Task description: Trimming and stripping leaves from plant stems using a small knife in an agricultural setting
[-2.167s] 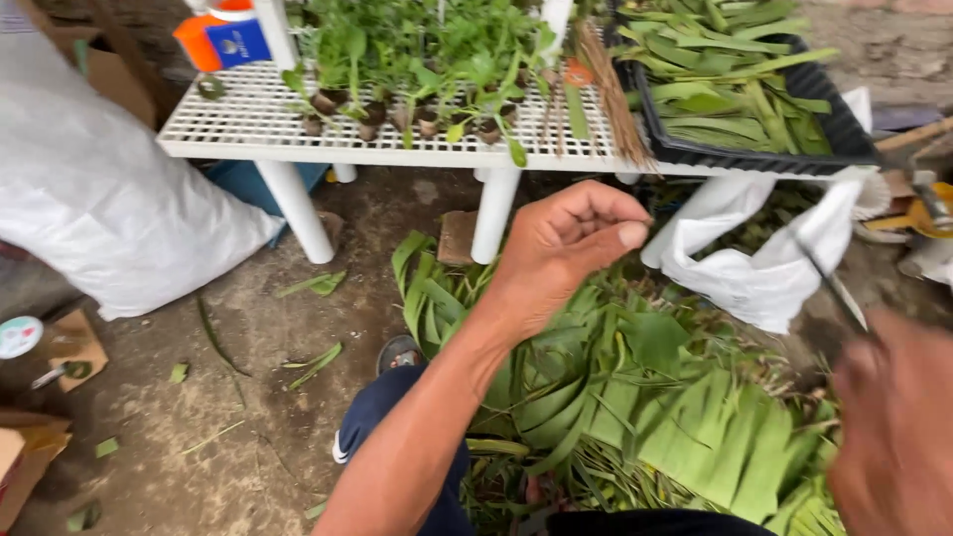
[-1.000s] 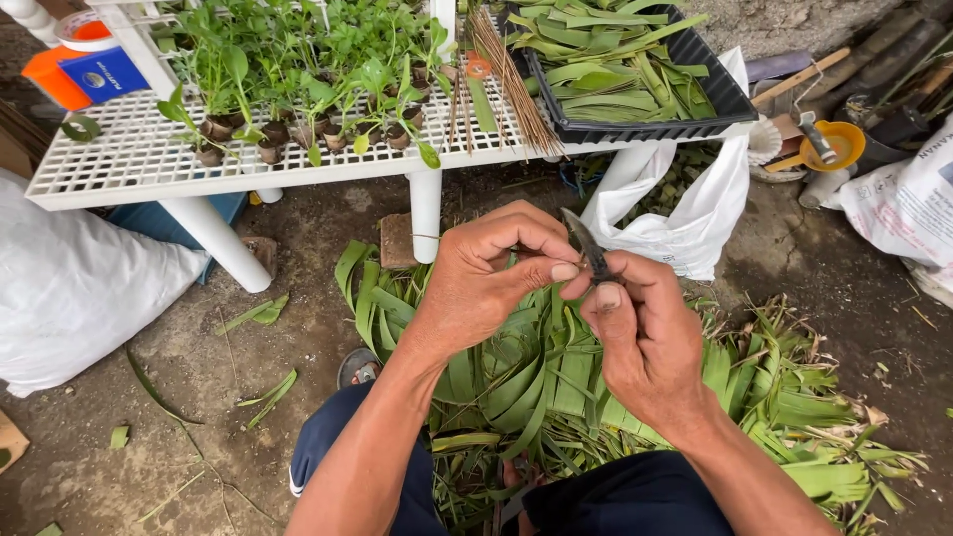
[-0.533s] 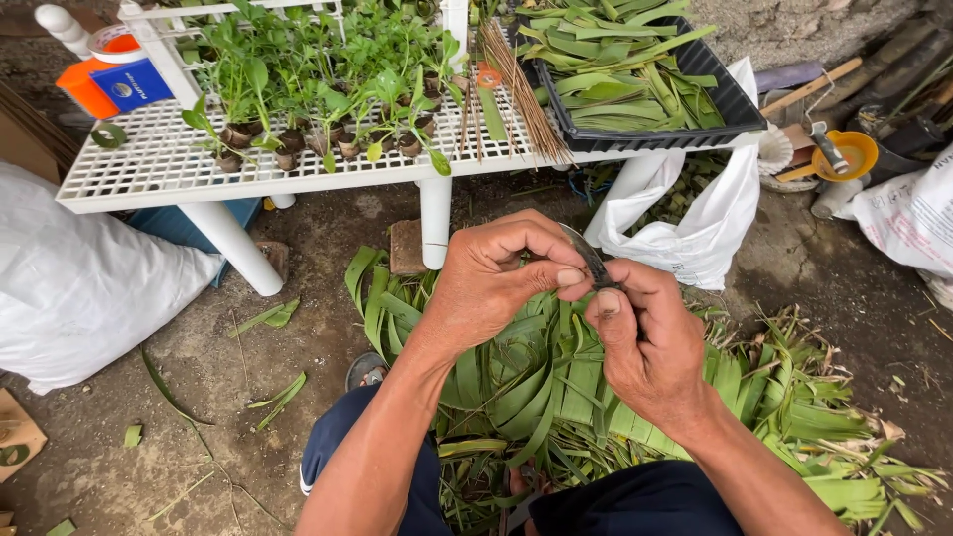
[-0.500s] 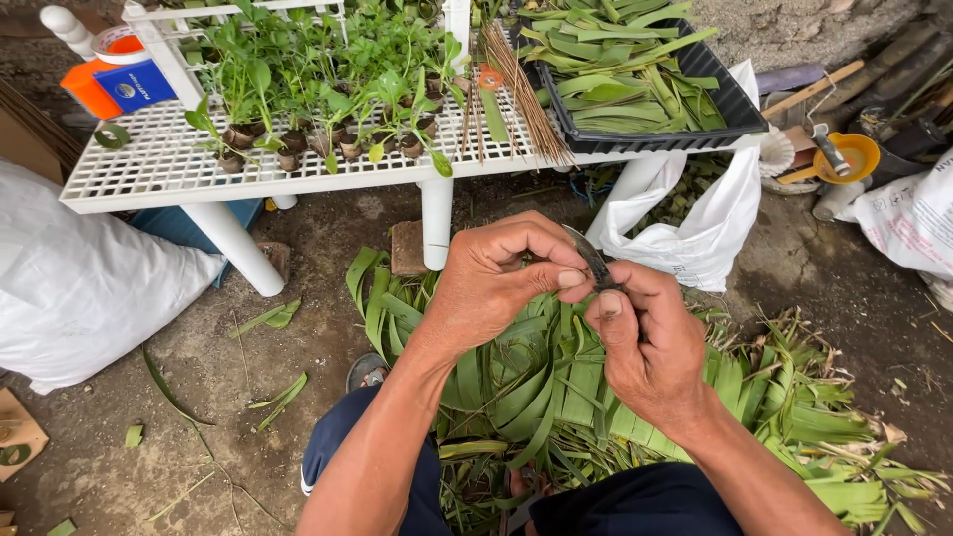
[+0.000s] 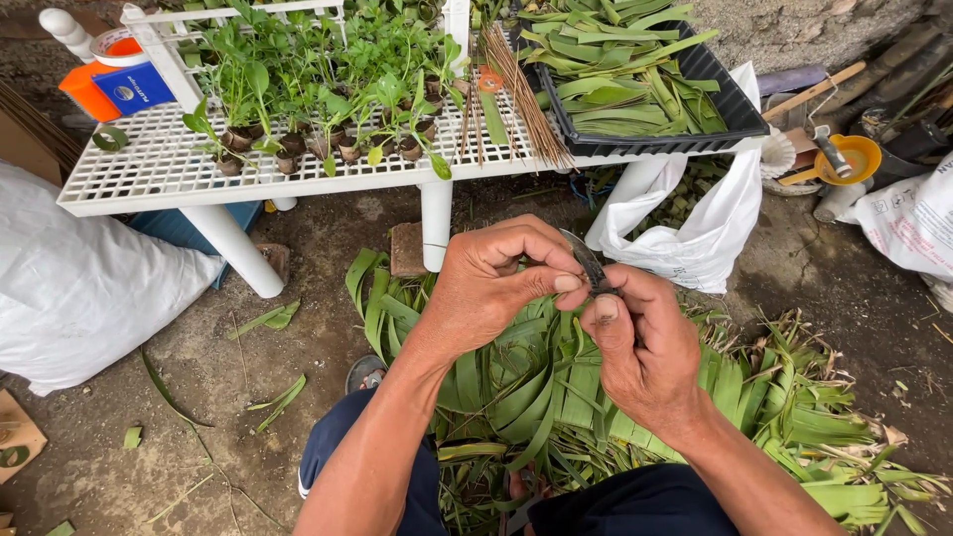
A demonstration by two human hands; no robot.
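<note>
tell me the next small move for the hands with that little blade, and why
Probably lower the small dark blade toward the cut green leaves in the lap. Both the left hand and right hand pinch it at the fingers, above the pile, with no leaf held yet.

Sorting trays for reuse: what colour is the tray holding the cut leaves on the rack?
Black, seen in the head view: the tray sits on the white rack.
</note>
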